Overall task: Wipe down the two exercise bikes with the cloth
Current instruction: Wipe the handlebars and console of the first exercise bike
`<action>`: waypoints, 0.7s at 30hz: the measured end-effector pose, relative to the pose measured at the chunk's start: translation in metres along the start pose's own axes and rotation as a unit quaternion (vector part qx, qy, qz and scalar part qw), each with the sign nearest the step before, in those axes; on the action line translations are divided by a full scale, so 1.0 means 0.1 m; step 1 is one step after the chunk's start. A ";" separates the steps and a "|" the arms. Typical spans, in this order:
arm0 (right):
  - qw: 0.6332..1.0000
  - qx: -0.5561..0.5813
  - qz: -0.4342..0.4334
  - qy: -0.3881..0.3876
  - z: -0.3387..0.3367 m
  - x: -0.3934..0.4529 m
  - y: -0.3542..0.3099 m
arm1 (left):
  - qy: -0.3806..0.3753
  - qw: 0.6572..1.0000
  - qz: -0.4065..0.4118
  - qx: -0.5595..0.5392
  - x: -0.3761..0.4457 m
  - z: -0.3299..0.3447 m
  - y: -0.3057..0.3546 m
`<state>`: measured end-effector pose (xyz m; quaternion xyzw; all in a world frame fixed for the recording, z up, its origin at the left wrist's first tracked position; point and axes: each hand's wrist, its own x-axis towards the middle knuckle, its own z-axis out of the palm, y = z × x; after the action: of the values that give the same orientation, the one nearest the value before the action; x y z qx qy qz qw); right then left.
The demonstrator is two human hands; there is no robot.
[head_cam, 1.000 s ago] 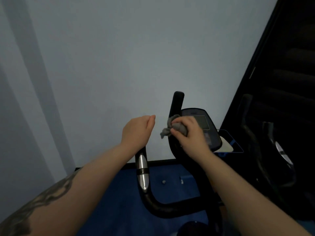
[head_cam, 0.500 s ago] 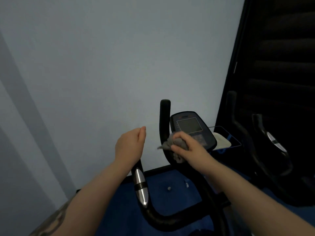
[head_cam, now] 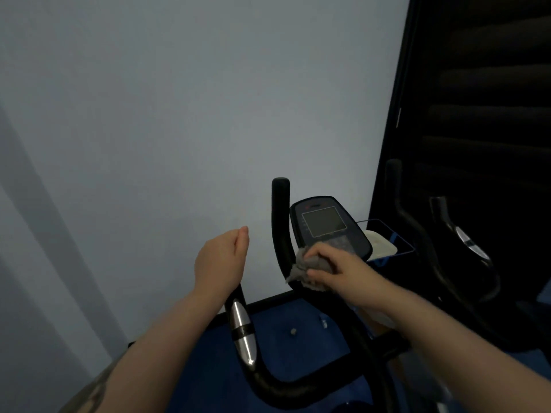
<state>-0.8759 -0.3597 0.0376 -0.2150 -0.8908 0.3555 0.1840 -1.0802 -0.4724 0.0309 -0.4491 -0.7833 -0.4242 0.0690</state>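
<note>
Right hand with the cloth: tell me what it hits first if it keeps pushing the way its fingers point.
The right hand grips the cloth, fingers pointing left. First in that line is probably the black handlebar upright, which the cloth already seems to touch; depth is unclear.

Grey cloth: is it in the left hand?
No, the right hand grips the crumpled grey cloth below the black console; the left hand holds the handlebar.

Bare forearms, no sleeves, dark tattoo (head_cam: 89,391) on left forearm

Dim, bluish light. The wall (head_cam: 179,114) carries soft diagonal shadow bands at left, while the far right sinks into near-black. Edges bow from wide-angle distortion.
</note>
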 end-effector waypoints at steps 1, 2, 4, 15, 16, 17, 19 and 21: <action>0.999 -0.038 0.006 -0.030 -0.09 0.01 -0.02 | 0.000 1.000 0.000 0.000 -0.01 0.00 0.00; 0.998 -0.050 0.009 -0.033 -0.12 0.04 -0.05 | 0.000 1.000 0.002 0.000 -0.01 0.00 0.00; 0.999 -0.017 0.009 0.036 -0.02 0.11 -0.10 | -0.005 1.000 0.010 -0.004 0.00 -0.01 0.00; 0.990 -0.129 0.056 0.000 -0.18 -0.38 0.02 | 0.020 1.000 0.013 -0.018 -0.08 -0.07 0.06; 0.995 -0.083 0.052 0.027 -0.11 -0.40 0.05 | 0.050 0.997 0.051 0.005 -0.13 -0.06 0.12; 0.996 -0.040 0.050 0.063 0.00 -0.42 0.07 | 0.067 0.994 0.089 0.011 -0.22 -0.03 0.23; 0.990 -0.010 0.045 0.132 0.19 -0.52 0.12 | 0.043 0.989 0.129 -0.057 -0.43 0.10 0.47; 0.985 -0.042 0.034 0.162 0.25 -0.68 0.18 | -0.026 0.986 0.082 -0.143 -0.67 0.23 0.68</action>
<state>-0.8266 -0.3969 -0.0041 -0.3072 -0.8557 0.2844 0.3043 -0.9830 -0.4825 0.0245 -0.5279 -0.6769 -0.5127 0.0184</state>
